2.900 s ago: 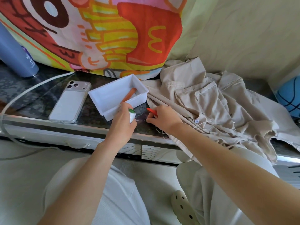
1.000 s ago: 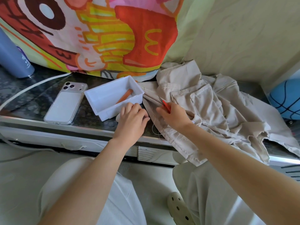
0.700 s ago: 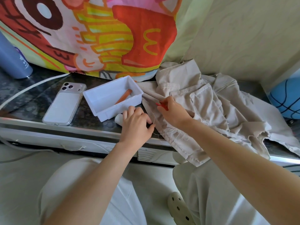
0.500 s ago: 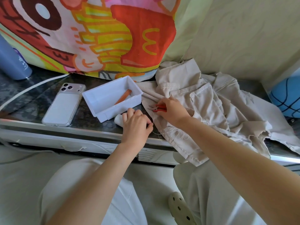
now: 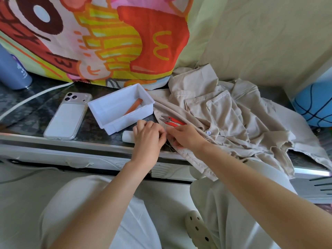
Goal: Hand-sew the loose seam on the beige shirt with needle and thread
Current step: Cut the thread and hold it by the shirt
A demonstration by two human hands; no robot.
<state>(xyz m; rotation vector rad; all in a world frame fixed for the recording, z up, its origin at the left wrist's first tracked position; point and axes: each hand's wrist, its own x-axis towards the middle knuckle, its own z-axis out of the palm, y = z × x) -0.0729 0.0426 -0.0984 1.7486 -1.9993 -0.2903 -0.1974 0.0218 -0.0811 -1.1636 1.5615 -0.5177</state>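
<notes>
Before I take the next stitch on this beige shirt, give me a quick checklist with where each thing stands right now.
1. Snips out of hand: ok. The red snips lie on the beige shirt, just beyond the right hand.
2. Thread at hand: ok. The white spool lies on the counter beside the left hand.
3. Needle threaded: cannot tell. Both hands' fingertips meet at the shirt's edge; the needle is too small to see.
4. Shirt supported: not ok. Its front edge hangs off the counter.
5. Phone clear of work: ok. It lies left of the white tray.
</notes>
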